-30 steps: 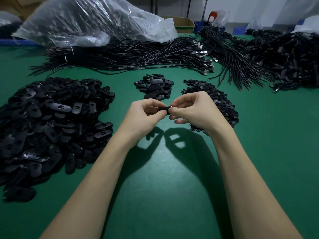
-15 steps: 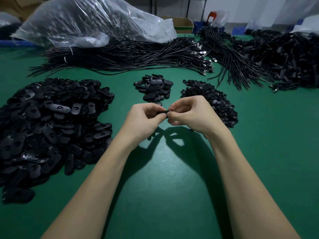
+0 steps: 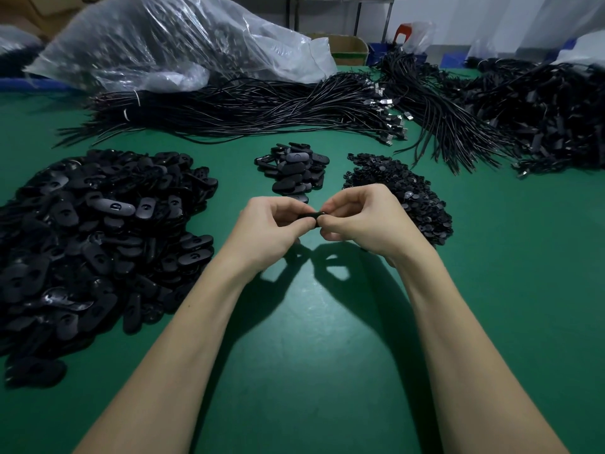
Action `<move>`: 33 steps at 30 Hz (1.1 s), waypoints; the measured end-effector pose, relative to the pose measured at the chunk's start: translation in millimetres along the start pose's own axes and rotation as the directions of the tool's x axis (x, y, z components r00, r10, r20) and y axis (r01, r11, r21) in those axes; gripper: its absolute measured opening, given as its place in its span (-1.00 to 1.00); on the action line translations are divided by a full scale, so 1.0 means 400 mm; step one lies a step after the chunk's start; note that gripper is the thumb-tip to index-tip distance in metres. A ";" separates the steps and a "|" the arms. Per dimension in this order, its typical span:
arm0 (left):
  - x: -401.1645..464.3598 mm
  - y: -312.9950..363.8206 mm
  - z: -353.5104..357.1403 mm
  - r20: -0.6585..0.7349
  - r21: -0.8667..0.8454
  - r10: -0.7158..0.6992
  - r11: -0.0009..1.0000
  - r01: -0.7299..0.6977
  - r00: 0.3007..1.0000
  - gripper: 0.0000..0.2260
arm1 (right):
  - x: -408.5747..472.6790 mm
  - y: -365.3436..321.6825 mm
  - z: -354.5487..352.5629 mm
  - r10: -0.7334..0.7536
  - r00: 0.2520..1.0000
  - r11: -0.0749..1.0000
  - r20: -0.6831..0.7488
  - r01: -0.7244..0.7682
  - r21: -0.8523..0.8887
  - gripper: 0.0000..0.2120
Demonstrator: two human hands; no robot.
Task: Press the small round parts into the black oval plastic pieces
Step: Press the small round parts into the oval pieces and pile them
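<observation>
Head view. Both hands are raised just above the green table (image 3: 327, 371), meeting at the fingertips. The left hand (image 3: 265, 229) pinches one end of a black oval piece (image 3: 309, 217); the right hand (image 3: 363, 221) pinches the other end, thumb and forefinger closed on it. Whether a small round part is seated under the right fingertips cannot be told; it is hidden.

Judgement: the pressing step is in hand on this one piece. The next move calls for firm thumb pressure square to the oval's face, then release to a pile.

Surroundings: a large heap of oval pieces (image 3: 98, 237) lies well left of the hands; a smaller stack of oval pieces (image 3: 294, 172) sits just beyond them; a pile of small round parts (image 3: 402, 191) lies beside and partly behind the right hand. Bundled black cables (image 3: 245, 109) and a clear plastic bag (image 3: 176, 44) occupy the far side. Nothing obstructs the working space between the forearms.
</observation>
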State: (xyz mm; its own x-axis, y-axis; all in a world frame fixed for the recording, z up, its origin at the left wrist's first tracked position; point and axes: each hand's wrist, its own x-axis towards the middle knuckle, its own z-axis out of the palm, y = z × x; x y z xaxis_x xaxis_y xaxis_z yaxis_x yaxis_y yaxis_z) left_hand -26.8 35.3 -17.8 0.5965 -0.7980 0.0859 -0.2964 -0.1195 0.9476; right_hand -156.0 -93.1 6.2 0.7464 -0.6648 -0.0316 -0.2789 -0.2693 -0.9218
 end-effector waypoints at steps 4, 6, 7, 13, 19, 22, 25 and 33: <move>0.002 -0.009 0.009 -0.007 0.030 -0.023 0.999 0.023 1.000 -0.89 | -0.005 0.007 0.011 0.011 1.000 1.000 0.018 -0.011 0.003 -0.92; 0.004 -0.012 0.010 -0.015 0.052 -0.030 0.998 0.031 0.999 -0.89 | -0.002 0.009 0.014 0.007 1.000 1.000 0.013 -0.007 0.000 -0.92; 0.006 -0.013 0.010 -0.017 0.059 -0.031 0.998 0.032 0.999 -0.89 | 0.000 0.010 0.014 -0.001 1.000 1.000 0.005 0.001 -0.015 -0.92; 0.007 -0.018 0.012 -0.056 0.102 -0.022 0.994 0.028 0.998 -0.88 | 0.002 0.012 0.036 -0.045 0.999 0.995 -0.026 0.043 -0.087 -0.91; 0.010 -0.024 -0.002 -0.105 0.009 -0.082 0.996 0.083 0.991 -0.93 | -0.001 0.008 0.025 -0.215 0.971 0.946 0.105 0.233 -0.223 -0.74; 0.009 -0.021 -0.004 -0.110 -0.018 -0.092 0.996 0.091 0.990 -0.93 | 0.004 0.012 0.031 -0.293 0.955 0.896 0.049 0.293 -0.335 -0.77; 0.012 -0.017 -0.007 -0.147 -0.023 -0.103 0.995 0.101 0.984 -0.91 | 0.014 0.016 0.033 -0.275 0.960 0.892 0.042 0.272 -0.361 -0.80; 0.007 -0.006 -0.004 -0.205 0.115 -0.059 0.990 0.084 0.977 -0.88 | 0.171 -0.036 0.027 -0.151 0.971 0.934 -0.184 0.079 -0.349 -0.85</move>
State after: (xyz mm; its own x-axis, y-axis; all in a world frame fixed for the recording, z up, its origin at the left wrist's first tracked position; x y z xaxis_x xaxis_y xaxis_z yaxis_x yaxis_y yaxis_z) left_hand -23.2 34.3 -19.1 0.7532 -0.6515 0.0908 -0.3291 -0.2538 0.9095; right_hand -94.4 -127.1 13.1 0.6561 -0.7330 0.1797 -0.4124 -0.5476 -0.7281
